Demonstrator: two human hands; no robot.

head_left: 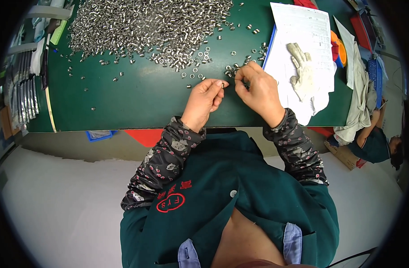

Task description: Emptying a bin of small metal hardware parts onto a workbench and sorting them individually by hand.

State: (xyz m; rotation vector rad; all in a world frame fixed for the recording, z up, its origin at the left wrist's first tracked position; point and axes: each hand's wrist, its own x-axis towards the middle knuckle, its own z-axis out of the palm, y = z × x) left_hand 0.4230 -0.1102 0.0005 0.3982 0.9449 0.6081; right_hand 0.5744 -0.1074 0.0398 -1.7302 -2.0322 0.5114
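Worktop [137,100] green; its far edge lies outside the view, so the pile of metal rings [146,29] there is cut off at the top, its rings overlapping too thickly to tell singly. Left hand [201,102] and right hand [261,90] apart, near each other, above the worktop's near half. Left: thumb and forefinger pinched on a small metal ring [222,85], partly covered by the fingertips. Right: fingers curled inward, grip mostly hidden; cannot tell whether it holds anything. Loose cluster of rings [231,69] just beside it, partly covered by that hand. Toward the worktop's right edge, papers [319,27] with rows of fine print, too small to read; a whitish glove [304,75] hides some. Green shirt [204,174] carries red embroidery: characters plus a lettered oval emblem [171,203], inverted in this view.
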